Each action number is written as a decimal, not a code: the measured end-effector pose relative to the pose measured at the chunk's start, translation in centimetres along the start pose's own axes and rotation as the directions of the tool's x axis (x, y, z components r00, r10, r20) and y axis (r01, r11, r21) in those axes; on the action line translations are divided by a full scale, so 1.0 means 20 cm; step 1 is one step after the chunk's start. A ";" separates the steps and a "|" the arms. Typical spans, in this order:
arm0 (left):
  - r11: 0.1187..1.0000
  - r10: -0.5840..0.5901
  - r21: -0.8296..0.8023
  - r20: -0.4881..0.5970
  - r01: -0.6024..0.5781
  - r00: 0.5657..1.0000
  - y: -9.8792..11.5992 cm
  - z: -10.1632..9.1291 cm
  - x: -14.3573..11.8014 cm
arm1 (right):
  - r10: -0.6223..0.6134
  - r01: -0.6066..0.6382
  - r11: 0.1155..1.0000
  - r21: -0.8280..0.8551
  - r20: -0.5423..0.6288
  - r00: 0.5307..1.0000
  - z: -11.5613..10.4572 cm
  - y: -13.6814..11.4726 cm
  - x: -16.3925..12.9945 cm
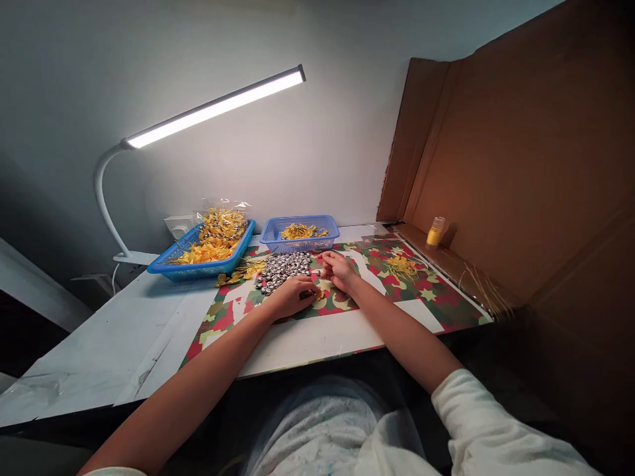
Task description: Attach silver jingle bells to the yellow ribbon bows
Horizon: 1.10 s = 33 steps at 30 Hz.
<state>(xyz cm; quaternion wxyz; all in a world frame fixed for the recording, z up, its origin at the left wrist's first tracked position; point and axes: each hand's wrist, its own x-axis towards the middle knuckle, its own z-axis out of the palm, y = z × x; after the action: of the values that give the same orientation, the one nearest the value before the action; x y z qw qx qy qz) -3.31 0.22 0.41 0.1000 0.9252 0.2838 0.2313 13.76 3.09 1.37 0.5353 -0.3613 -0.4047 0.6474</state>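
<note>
My left hand (294,295) rests low over the patterned sheet, its fingers curled round a small yellow ribbon piece (318,295) that shows at the fingertips. A little farther off and to the right, my right hand (338,270) is closed in a pinch; whatever lies between its fingertips is too small to make out. Close beside both hands lies a heap of shiny silver bells (286,266). Several yellow ribbon pieces with thin stems (248,270) are spread to the left of the heap.
Behind are a blue basket (198,270) of yellow pieces with a clear bag, and a smaller basket (297,247) holding yellow strands. Yellow ties (401,267) lie on the right. A small yellow-filled bottle (435,233) stands by the cardboard wall (520,152). A lamp (218,109) arches overhead.
</note>
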 end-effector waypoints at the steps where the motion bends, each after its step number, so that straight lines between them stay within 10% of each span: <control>1: 1.000 0.005 0.002 0.000 -0.005 1.000 0.00 0.00 0.00 | -0.001 0.001 1.000 -0.002 -0.010 1.000 0.00 0.00 0.00; 19: 0.999 -0.029 -0.016 -0.025 0.029 0.999 -0.01 -0.02 0.01 | 0.037 -0.036 0.999 0.019 -0.061 0.997 -0.02 0.02 0.02; 33: 0.838 -0.371 -0.477 -0.140 0.266 0.918 -0.05 -0.03 0.01 | -0.011 0.021 0.989 0.146 -0.065 0.998 -0.04 -0.05 0.03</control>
<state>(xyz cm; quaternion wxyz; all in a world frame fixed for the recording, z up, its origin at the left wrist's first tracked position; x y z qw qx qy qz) -3.92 1.19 0.75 0.3147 0.7835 0.3831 0.3746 14.69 3.82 1.96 0.5783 -0.3384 -0.3413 0.6592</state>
